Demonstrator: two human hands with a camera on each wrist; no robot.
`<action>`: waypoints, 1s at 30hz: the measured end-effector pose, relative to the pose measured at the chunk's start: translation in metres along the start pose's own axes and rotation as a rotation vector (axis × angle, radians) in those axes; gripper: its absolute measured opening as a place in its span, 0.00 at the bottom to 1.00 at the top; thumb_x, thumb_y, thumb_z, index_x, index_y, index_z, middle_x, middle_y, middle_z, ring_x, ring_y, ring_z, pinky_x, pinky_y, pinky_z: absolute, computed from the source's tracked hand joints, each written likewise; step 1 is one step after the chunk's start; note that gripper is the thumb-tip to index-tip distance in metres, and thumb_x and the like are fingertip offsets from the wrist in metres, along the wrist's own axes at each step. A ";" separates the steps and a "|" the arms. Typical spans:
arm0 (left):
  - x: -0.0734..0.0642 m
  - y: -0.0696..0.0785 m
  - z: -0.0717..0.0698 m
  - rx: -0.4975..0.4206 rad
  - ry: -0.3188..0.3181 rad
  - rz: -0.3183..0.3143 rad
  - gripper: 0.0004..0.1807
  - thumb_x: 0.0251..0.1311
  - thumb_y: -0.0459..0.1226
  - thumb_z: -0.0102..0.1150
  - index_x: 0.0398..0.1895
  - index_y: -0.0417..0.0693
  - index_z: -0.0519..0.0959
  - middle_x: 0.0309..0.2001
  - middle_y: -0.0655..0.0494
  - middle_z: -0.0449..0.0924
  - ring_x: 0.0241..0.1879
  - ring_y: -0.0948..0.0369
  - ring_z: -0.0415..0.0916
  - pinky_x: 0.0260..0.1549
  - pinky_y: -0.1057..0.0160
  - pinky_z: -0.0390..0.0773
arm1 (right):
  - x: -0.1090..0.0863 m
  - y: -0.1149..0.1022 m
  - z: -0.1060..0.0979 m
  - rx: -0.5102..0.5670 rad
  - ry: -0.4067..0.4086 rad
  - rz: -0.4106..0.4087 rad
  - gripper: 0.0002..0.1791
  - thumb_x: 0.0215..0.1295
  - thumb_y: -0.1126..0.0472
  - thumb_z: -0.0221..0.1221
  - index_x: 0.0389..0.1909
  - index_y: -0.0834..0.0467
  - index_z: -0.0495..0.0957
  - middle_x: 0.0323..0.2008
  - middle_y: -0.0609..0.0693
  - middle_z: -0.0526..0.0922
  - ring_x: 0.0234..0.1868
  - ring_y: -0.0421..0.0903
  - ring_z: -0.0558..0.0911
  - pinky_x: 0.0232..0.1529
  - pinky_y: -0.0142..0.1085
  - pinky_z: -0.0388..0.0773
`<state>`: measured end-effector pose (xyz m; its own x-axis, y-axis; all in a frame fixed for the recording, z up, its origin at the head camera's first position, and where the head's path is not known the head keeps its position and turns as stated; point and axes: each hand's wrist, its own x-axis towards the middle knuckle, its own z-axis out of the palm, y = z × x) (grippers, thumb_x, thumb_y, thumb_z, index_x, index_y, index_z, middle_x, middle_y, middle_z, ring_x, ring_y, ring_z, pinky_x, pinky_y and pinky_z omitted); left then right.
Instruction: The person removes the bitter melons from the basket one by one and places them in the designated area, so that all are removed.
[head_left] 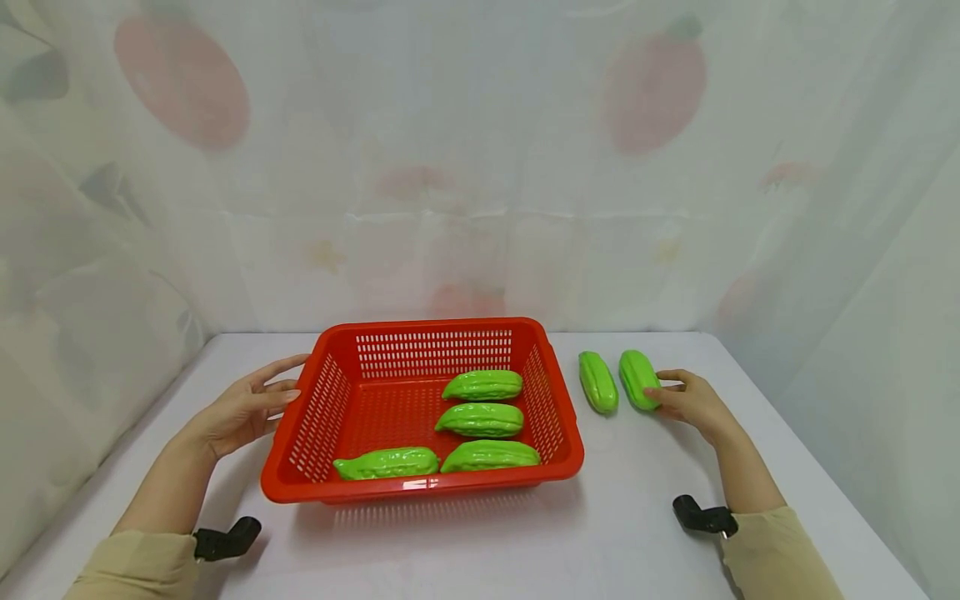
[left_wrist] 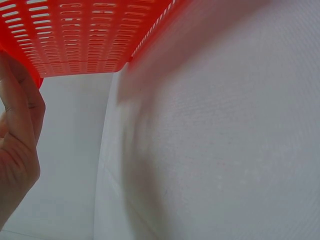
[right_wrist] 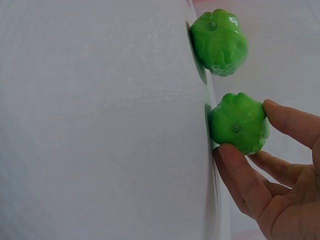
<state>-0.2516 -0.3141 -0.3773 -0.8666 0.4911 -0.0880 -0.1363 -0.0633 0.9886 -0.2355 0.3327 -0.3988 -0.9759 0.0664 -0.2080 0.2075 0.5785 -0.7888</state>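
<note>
My left hand (head_left: 247, 408) rests against the left side of a red slotted plastic basket (head_left: 330, 493), its fairly straight fingers at the outer rim. The left wrist view shows that hand (left_wrist: 20, 125) beside the basket's slotted wall (left_wrist: 95, 30). Inside the basket lie several glossy green bitter melons (head_left: 483, 419), mostly toward the right and front. On the table to the right, my right hand (head_left: 693, 404) pinches a bitter melon (head_left: 637, 377) between thumb and fingers. Up close, that bitter melon (right_wrist: 240, 125) shows its rounded end, with fingers on two sides of it.
Another bitter melon (head_left: 598, 383) lies on the white table (head_left: 630, 517), between the basket and the one in my right hand. A pale patterned curtain (head_left: 480, 167) hangs behind the table's far edge, with more draped at both sides.
</note>
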 end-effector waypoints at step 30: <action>0.000 0.001 -0.001 -0.015 -0.029 0.018 0.26 0.73 0.30 0.43 0.69 0.63 0.62 0.51 0.65 0.85 0.45 0.66 0.85 0.44 0.64 0.86 | -0.004 -0.001 -0.003 -0.020 -0.008 -0.006 0.43 0.70 0.48 0.58 0.71 0.73 0.53 0.62 0.74 0.69 0.46 0.43 0.85 0.50 0.35 0.83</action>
<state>-0.2518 -0.3153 -0.3768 -0.8548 0.5147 -0.0662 -0.1278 -0.0850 0.9882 -0.2321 0.3348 -0.3957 -0.9765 0.0566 -0.2081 0.2004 0.5950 -0.7784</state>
